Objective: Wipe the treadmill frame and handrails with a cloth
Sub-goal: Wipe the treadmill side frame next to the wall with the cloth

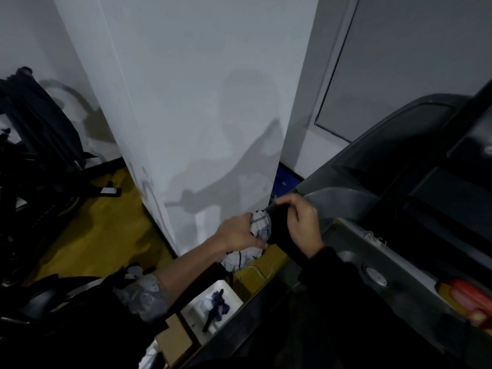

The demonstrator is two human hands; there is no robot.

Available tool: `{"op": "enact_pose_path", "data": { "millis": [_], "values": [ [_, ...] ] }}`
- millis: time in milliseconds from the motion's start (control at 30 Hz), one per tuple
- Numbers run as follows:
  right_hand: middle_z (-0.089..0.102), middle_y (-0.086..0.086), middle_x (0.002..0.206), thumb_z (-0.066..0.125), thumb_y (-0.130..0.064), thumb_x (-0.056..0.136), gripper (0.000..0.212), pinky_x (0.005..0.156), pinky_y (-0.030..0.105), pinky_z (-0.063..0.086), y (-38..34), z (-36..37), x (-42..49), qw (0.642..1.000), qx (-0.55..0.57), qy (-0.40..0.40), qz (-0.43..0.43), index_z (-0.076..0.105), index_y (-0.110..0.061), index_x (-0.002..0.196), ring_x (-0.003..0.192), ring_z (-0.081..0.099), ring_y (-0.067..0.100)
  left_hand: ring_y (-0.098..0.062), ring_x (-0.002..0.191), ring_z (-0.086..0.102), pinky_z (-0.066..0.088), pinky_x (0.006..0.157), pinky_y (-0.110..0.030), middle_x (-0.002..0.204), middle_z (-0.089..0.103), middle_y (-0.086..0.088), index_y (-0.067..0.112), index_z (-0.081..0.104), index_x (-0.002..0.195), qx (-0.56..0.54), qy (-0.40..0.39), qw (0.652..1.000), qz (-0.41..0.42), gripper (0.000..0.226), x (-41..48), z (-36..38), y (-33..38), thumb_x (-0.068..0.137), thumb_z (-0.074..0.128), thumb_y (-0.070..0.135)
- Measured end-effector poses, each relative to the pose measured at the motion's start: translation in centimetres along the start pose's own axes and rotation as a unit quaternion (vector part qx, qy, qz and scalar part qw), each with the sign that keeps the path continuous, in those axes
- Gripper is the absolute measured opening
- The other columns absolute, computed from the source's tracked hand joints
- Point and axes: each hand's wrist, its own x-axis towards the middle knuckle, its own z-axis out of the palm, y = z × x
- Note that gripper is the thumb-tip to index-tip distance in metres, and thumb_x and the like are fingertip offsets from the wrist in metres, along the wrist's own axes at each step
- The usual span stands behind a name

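A dark grey treadmill (399, 265) fills the right side, its console frame running up to the right. A black handrail (279, 225) sticks out from it toward the lower left. My left hand (239, 233) grips a white cloth with dark stripes (259, 226) pressed against the handrail's left side, and more of the cloth hangs below the hand. My right hand (300, 222) curls over the handrail just right of the cloth.
A white pillar (191, 115) stands directly behind the hands. A white box with dark items (213, 307) and a cardboard box (174, 340) lie on the yellow floor below. Dark exercise equipment (34, 145) crowds the left. A red safety key (471, 296) sits on the console.
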Motion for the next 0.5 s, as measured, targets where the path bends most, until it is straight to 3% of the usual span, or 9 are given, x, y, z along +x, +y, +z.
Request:
{"op": "enact_pose_path", "data": {
  "millis": [67,167,233,300,400,500],
  "values": [
    [0.065,0.013,0.092,0.034,-0.006,0.078,0.034,0.083,0.02,0.047,-1.3,0.3,-2.0,0.997,0.042,0.017,-0.059,0.064,0.003,0.09,0.089,0.058,0.01,-0.019,0.118,0.052,0.041,0.083,-0.016,0.123,0.053,0.003,0.01,0.043,0.135,-0.172,-0.063,0.983,0.005,0.061,0.4,-1.0,0.4,0.084,0.066,0.035],
    [0.053,0.008,0.123,0.033,-0.01,0.084,0.044,0.105,0.016,0.035,-2.3,2.8,-4.0,0.994,0.032,-0.065,-0.079,0.061,0.0,0.116,0.117,0.044,0.006,-0.019,0.117,0.051,0.039,0.101,-0.026,0.129,0.052,-0.001,0.01,0.048,0.13,-0.366,-0.095,0.925,-0.019,0.044,0.4,-2.0,0.0,0.097,0.039,0.038],
    [0.039,0.011,0.142,0.028,-0.033,0.096,0.05,0.114,0.029,0.02,-2.6,4.5,-4.4,0.989,-0.062,-0.117,-0.068,0.046,-0.011,0.137,0.133,0.028,0.02,-0.02,0.116,0.053,0.04,0.097,-0.029,0.129,0.053,-0.009,0.011,0.048,0.129,-0.499,-0.078,0.862,-0.05,0.047,0.6,-2.2,-0.6,0.097,0.032,0.043],
    [0.029,0.013,0.151,0.008,-0.059,0.093,0.069,0.114,0.044,0.005,-2.8,5.6,-4.7,0.971,-0.161,-0.165,-0.066,0.038,-0.023,0.143,0.141,0.016,0.035,-0.027,0.131,0.04,0.032,0.106,-0.035,0.145,0.038,-0.015,0.014,0.029,0.144,-0.552,-0.064,0.825,-0.098,0.065,1.0,-2.5,-1.6,0.094,0.03,0.055],
    [0.01,0.003,0.159,-0.005,-0.069,0.08,0.082,0.111,0.045,-0.015,-2.9,5.5,-4.8,0.949,-0.22,-0.221,-0.048,0.036,-0.035,0.143,0.145,-0.011,0.031,-0.031,0.131,0.039,0.03,0.109,-0.04,0.144,0.039,-0.017,0.017,0.032,0.143,-0.528,-0.052,0.841,-0.104,0.068,1.2,-2.5,-2.5,0.092,0.027,0.061],
    [-0.006,-0.002,0.159,-0.001,-0.067,0.08,0.075,0.111,0.047,-0.016,-2.7,4.3,-4.0,0.939,-0.242,-0.246,-0.002,0.027,-0.04,0.145,0.143,-0.022,0.026,-0.025,0.123,0.046,0.034,0.101,-0.035,0.139,0.047,-0.014,0.016,0.045,0.136,-0.455,-0.001,0.887,-0.085,0.058,0.8,-2.1,-2.4,0.096,0.026,0.054]
  ]
}}
